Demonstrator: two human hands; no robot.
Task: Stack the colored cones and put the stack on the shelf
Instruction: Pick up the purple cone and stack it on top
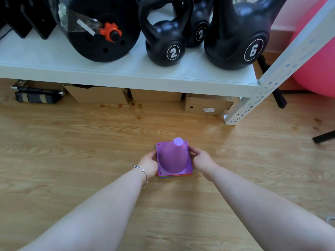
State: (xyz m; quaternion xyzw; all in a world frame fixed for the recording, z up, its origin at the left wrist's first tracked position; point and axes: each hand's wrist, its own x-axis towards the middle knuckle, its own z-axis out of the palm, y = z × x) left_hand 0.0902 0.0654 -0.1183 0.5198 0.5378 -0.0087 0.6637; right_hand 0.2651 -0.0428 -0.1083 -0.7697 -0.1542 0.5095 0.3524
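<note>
My left hand (148, 163) and right hand (201, 160) pinch opposite base edges of the cone stack (173, 158) on the floor (72, 142) — likely squared for lifting — with the shelf (126, 75) at twelve o'clock.

Three black kettlebells are grouped together: one marked 2 (165, 46), a second marked 2 (199, 31) set behind it, and a larger one marked 6 (239, 38) to the right. A black weight plate (101, 15) with an orange collar (109, 32) is stood at their left. Three cardboard boxes (97, 96) (155, 95) (206, 104) and a dark striped bag (38, 97) are laid on the wooden floor (72, 142). A pink ball (315, 66) is seen at far right.
</note>
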